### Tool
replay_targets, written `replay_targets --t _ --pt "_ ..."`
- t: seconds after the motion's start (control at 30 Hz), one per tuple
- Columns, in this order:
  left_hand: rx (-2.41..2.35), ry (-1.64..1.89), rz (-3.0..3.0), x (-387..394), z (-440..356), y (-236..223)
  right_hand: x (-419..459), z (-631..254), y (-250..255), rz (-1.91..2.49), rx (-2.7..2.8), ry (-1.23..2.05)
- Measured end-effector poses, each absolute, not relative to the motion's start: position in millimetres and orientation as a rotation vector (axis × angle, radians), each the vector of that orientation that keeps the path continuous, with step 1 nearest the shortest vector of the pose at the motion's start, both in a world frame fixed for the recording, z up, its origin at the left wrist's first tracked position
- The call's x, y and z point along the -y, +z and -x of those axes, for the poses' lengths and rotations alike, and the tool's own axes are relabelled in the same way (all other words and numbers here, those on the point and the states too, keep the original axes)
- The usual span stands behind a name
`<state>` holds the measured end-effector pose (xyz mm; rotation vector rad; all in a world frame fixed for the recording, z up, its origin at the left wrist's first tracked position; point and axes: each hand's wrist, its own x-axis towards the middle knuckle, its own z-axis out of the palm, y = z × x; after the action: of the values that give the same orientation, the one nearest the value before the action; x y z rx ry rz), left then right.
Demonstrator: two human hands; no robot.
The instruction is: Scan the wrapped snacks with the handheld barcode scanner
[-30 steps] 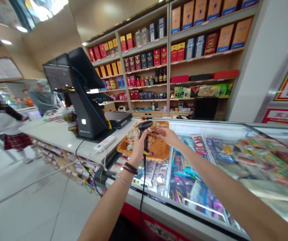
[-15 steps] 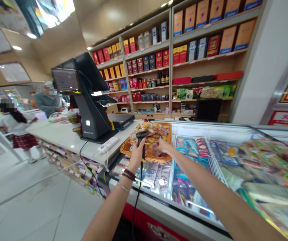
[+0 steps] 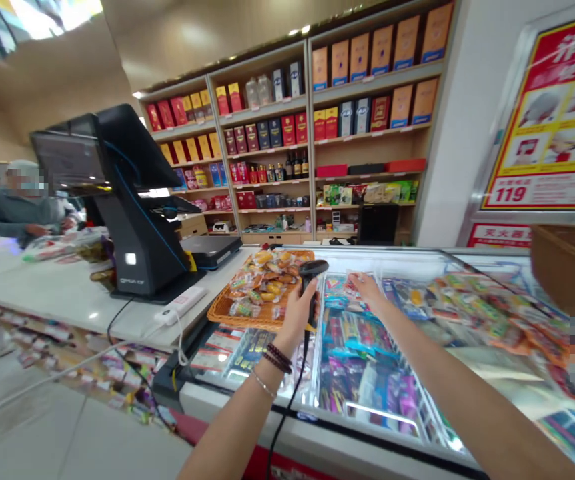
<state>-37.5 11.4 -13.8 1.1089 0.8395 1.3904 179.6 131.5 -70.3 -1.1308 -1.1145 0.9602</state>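
Observation:
My left hand (image 3: 297,310) is closed around the handle of a black barcode scanner (image 3: 313,268), whose cable hangs down over the freezer edge. Just left of it sits an orange wicker basket (image 3: 222,319) heaped with small, clear-wrapped snacks (image 3: 267,277), apparently little breads. My right hand (image 3: 366,288) is over the freezer's glass, to the right of the scanner and apart from the basket. Its fingers are pinched together; a glint like clear wrapping shows at the tips, but what they hold is too small to make out.
Bagged ice pops (image 3: 352,333) lie in the chest freezer (image 3: 287,408). To the left, a black checkout terminal (image 3: 142,233) and a white power strip (image 3: 180,305) stand on the counter (image 3: 62,287). A person (image 3: 17,207) is beyond it. A brown container (image 3: 567,260) is at right.
My right hand has left the basket and moved right, over the freezer. My left hand has carried the scanner to the basket's right side. The view has turned right.

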Motion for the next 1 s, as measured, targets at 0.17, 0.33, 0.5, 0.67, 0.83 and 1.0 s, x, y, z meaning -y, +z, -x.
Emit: replay_targets --t 0.17,0.33,0.5,0.67,0.83,1.0 --pt "-0.807 1.232 -1.153 -20 -23 -39 -108 -238 -95 1.163 0.945 1.109" --pt "-0.768 1.157 -1.184 -24 -56 -62 -109 -259 -102 1.108 0.808 0.941" --pt "-0.768 1.105 -1.252 -25 -56 -72 -114 -262 -108 1.123 0.915 0.800" --pt "-0.745 1.078 -1.236 -21 -53 -80 -114 -261 -109 1.147 0.879 0.803" --pt "-0.732 1.093 -1.233 -22 -54 -92 -114 -261 -110 1.177 0.881 0.784" --pt "-0.715 1.095 -1.245 -23 -54 -95 -114 -262 -112 1.177 0.946 0.769"
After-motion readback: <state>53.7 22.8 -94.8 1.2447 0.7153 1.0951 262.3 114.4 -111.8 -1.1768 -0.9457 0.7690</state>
